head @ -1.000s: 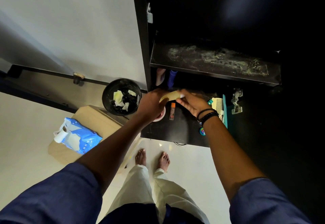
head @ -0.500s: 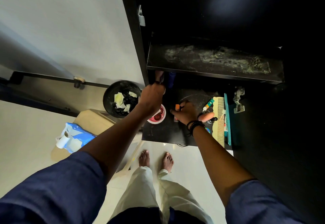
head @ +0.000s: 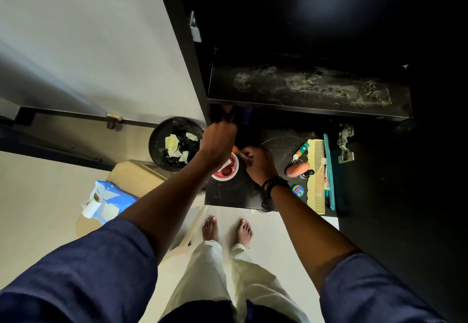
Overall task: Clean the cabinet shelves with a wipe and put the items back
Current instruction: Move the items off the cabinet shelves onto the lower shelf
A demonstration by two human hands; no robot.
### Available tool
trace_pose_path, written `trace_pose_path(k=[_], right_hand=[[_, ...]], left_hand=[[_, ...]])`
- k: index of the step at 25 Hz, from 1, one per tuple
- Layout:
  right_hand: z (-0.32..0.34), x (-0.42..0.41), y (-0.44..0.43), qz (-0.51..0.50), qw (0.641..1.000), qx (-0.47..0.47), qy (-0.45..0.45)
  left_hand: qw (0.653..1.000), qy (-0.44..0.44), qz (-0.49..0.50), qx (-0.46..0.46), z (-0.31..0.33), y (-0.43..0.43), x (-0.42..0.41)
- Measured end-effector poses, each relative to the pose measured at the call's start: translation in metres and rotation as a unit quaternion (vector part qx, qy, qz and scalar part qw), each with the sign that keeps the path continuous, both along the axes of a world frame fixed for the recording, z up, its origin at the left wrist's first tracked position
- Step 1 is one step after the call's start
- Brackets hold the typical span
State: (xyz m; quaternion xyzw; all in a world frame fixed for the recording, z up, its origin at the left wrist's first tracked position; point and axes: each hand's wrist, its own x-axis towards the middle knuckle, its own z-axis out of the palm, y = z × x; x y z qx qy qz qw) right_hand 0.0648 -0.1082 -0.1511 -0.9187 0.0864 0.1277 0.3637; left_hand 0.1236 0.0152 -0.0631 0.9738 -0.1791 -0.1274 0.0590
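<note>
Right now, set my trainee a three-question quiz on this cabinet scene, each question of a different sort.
1. True or false: the upper shelf is already wiped clean.
2. Fill in: the cream comb lies beside the ____ comb.
3. The crumpled wipes lie: A) in the black bin; B) on the upper shelf; C) on the cream comb.
Key: 1 false, pale dust smears it; 2 teal comb; 3 A.
</note>
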Motion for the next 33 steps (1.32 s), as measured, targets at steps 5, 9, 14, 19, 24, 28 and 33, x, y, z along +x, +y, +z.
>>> trace_pose_path(k=[5,9,14,19,24,28,33], right_hand=[[0.006,0.001,0.001,0.004,1.000,0.027,-0.006],[0.009,-0.004,-0.002,-0.023,0.999,0.049,0.001],[0.037,-0.015,-0.013,-0.083,0.996,0.013,-0.039],[0.074,-0.040,-0.057,-0.136,0.968,-0.156,-0.143],[0.074,-0.060,-0.093,-0.085,0.982,-0.169,0.004],[0.075,-0.064,-0.095,-0.063,0.983,-0.169,-0.032],[0.076,-0.063,-0.091,-0.037,0.993,-0.101,-0.050]], left_hand=[[1.000,-0.002,-0.009,-0.021,-0.002,0.007,-0.005],[0.999,-0.019,-0.006,-0.045,-0.001,0.011,-0.015],[0.996,-0.021,0.032,-0.086,0.004,0.009,-0.030],[0.988,-0.034,-0.001,-0.148,0.010,-0.002,-0.059],[0.984,-0.020,-0.007,-0.174,0.005,-0.016,-0.082],[0.985,-0.001,-0.008,-0.173,0.001,-0.015,-0.091],[0.982,0.019,-0.036,-0.186,0.006,-0.016,-0.102]])
